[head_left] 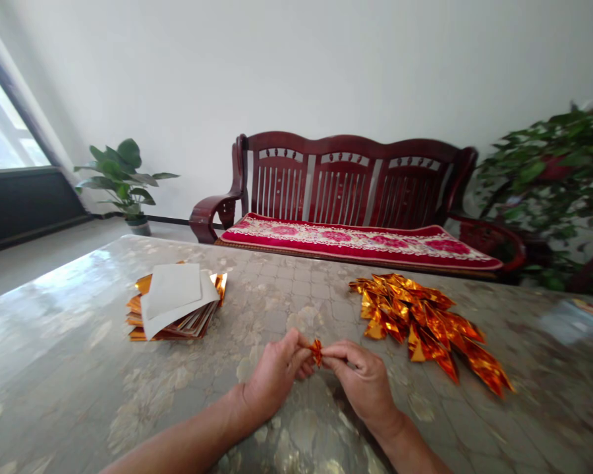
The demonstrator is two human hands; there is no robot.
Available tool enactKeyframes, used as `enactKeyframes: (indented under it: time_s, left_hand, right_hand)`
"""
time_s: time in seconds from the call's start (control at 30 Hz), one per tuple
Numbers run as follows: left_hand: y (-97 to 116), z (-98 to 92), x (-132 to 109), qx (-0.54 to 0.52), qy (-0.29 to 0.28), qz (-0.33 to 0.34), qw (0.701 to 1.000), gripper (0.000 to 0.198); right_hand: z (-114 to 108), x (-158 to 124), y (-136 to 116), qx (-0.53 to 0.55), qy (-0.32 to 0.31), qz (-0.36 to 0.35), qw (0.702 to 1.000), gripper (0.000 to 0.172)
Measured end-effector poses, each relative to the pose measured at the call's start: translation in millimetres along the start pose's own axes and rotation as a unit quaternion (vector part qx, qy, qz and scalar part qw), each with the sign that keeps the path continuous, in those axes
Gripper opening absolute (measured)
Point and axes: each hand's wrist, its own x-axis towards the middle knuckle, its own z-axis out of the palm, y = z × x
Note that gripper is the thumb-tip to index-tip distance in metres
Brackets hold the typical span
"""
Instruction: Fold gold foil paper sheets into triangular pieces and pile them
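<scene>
Between my two hands, just above the table, is a small crumpled piece of orange-gold foil paper (317, 352). My left hand (277, 368) pinches its left side with thumb and fingers. From the right, my right hand (360, 376) pinches the other side. Much of the foil is hidden by the fingertips. A loose stack of foil paper sheets (178, 309) lies to the left, its top sheets white side up and gold edges sticking out. On the right is a pile of folded shiny gold foil pieces (420, 316), pointed at the ends.
The table (257, 299) has a glossy, floral-patterned cover. A clear plastic bag (576, 321) lies near its right edge. Behind stands a dark red wooden bench (343, 178) with a red floral cushion (360, 243). Potted plants (123, 174) stand left and right.
</scene>
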Motion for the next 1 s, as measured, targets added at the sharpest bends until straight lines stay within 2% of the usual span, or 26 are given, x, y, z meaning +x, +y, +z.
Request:
enactKeyframes:
  time_s: [0.1, 0.27, 0.4, 0.7, 0.87, 1.0]
  left_hand:
    - [1, 0.4, 0, 0.043, -0.018, -0.017, 0.999, 0.021]
    - [2, -2.7, -5, 0.087, -0.050, 0.020, 0.995, 0.025]
    - [3, -0.3, -11, 0.072, -0.073, 0.045, 0.994, 0.023]
    - [-2, 1.4, -13, 0.028, -0.068, 0.053, 0.996, 0.027]
    - [-5, -5.6, -15, 0.055, -0.116, 0.086, 0.988, 0.024]
    - [-4, -9.4, -16, 0.089, -0.128, 0.101, 0.983, 0.024]
  right_hand:
    - [-1, 0, 0, -0.008, -0.017, -0.009, 1.000, 0.010]
    - [-2, 0, 2, -0.001, -0.062, 0.002, 0.998, 0.014]
    - [-5, 1, 2, 0.022, -0.085, 0.013, 0.996, 0.013]
    - [-5, 1, -5, 0.033, -0.095, 0.010, 0.995, 0.015]
    - [-5, -3, -12, 0.032, -0.119, 0.017, 0.992, 0.019]
    - [-4, -5, -14, 0.029, -0.125, 0.016, 0.992, 0.020]
